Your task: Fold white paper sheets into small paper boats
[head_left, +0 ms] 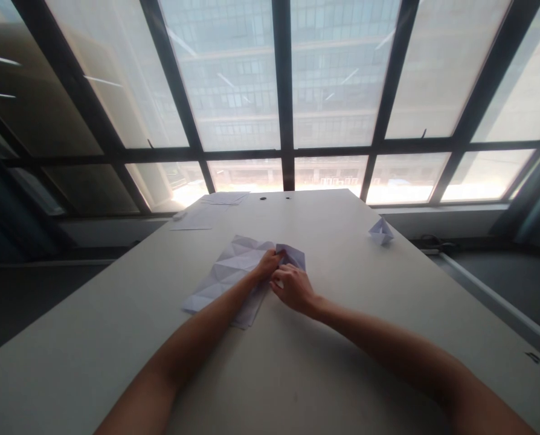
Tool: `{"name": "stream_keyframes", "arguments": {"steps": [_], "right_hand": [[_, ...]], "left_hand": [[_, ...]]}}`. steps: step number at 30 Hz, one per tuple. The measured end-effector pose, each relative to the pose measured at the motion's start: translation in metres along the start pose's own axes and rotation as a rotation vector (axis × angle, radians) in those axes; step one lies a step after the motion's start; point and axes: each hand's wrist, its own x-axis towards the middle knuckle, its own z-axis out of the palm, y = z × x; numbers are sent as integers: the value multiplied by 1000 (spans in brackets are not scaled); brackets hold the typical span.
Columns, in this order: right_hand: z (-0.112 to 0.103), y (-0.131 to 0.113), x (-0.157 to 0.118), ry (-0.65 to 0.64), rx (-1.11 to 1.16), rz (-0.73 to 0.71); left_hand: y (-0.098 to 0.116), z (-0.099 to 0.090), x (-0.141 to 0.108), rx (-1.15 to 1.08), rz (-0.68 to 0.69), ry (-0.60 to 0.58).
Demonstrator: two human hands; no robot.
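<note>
Both hands meet over the middle of the white table [342,362] at a small folded piece of white paper [294,254]. My left hand [270,264] pinches its left side, with the thumb and fingers closed. From the right, my right hand [293,286] has its fingers curled in against the lower edge of the folded paper, closed on it. Under my left wrist and forearm lies a stack of creased paper sheets [225,272] with a grid of fold lines. The fingertips are partly hidden behind the hands and paper.
A folded paper boat [381,232] stands near the table's right edge. Flat white sheets [197,216] lie at the far left. Two small dark holes sit near the far edge, before large windows [234,72]. A curtain [11,205] hangs at the left.
</note>
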Motion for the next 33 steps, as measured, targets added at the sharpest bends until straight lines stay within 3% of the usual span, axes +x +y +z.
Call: {"name": "stream_keyframes", "arguments": {"steps": [4, 6, 8, 12, 13, 15, 18, 22, 26, 29, 33], "right_hand": [[-33, 28, 16, 311, 267, 233], [-48, 52, 26, 340, 367, 366], [-54, 74, 32, 209, 481, 417], [-38, 100, 25, -131, 682, 245], [-30, 103, 22, -160, 686, 228], [-16, 107, 16, -99, 665, 258], [-4, 112, 10, 94, 606, 378], [-4, 112, 6, 225, 572, 461], [-4, 104, 5, 268, 604, 403], [-2, 101, 4, 278, 585, 295], [0, 100, 1, 286, 514, 279]], "left_hand": [[2, 2, 0, -132, 63, -46], [5, 2, 0, -194, 98, -91], [8, 2, 0, -238, 140, -148], [9, 3, 1, -248, 250, -228], [8, 4, 1, -244, 266, -229], [6, 7, 0, -218, 264, -192], [4, 10, -2, -138, 263, -33], [10, 10, -7, 7, 419, 175], [22, 9, -12, 87, 540, 131], [28, 9, -14, 21, 524, 94], [29, 9, -15, 22, 462, 116]]}}
